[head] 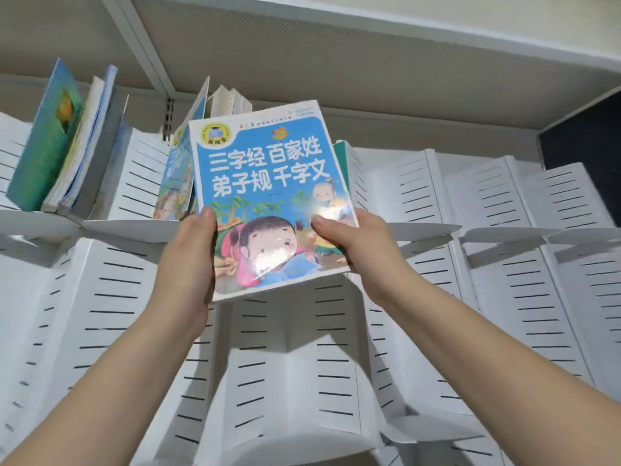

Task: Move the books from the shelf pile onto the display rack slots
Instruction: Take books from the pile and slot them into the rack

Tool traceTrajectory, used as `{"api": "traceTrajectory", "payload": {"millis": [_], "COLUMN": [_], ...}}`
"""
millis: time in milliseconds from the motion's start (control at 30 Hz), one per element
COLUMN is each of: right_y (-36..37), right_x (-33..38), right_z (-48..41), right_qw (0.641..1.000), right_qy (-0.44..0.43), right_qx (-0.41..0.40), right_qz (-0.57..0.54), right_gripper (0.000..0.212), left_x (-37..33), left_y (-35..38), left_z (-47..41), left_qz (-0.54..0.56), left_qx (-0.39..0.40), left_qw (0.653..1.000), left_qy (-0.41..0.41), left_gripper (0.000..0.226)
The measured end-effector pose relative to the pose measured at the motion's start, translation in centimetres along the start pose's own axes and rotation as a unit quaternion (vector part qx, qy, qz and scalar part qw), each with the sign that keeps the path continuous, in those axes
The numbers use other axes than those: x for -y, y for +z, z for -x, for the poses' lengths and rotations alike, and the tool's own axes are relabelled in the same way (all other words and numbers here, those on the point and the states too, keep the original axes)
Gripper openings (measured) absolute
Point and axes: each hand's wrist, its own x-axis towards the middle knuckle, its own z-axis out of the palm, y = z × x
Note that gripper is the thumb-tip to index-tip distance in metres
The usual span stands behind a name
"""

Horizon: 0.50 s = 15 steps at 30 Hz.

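Note:
I hold a blue children's book [265, 176] with white Chinese lettering and cartoon children on its cover, raised in front of the white display rack [487, 203]. My left hand [188, 260] grips its lower left edge and my right hand [349, 237] grips its lower right edge. The cover faces me, slightly tilted. Behind it, in a rack slot, stand other books [178, 176], partly hidden. A green book edge [341, 156] peeks out to the right of the held book.
Several thin books [60, 142] lean in the upper left slot. White slotted panels and folded ledges [426, 228] fill the rack to the right and below. A perforated shelf underside [336, 58] hangs overhead. A dark panel [584, 136] is at far right.

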Motion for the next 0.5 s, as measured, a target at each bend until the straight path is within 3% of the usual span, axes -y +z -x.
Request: {"api": "traceTrajectory", "payload": {"millis": [100,167,233,367,500], "right_y": [-1.1,-2.2,-3.1,-3.9,-2.8], "right_x": [0.4,1.0,1.4,1.1,-0.3], "right_z": [-1.9,-3.6,-5.3,-8.4,-10.0], "right_qw": [0.99,0.972,0.955,0.942,0.929], "right_qy": [-0.044,-0.073,-0.074,-0.042,-0.009], "right_qx": [-0.129,-0.213,-0.261,-0.277,-0.254], "right_qz": [0.025,0.073,0.123,0.185,0.269], "right_gripper": [0.009,0.014,0.024,0.029,0.035], "left_x": [-0.7,-0.8,-0.6,-0.1,0.0], "left_y": [1.0,1.0,0.6,-0.4,-1.8], "left_z": [-0.7,-0.5,-0.1,0.3,0.0], "left_qz": [-0.024,-0.039,-0.055,-0.057,-0.063], "left_qx": [0.036,0.04,0.04,0.044,0.038], "left_qw": [0.999,0.998,0.997,0.997,0.997], "left_qy": [0.001,0.022,0.037,0.019,0.009], "left_gripper": [0.025,0.04,0.04,0.031,0.038]}}
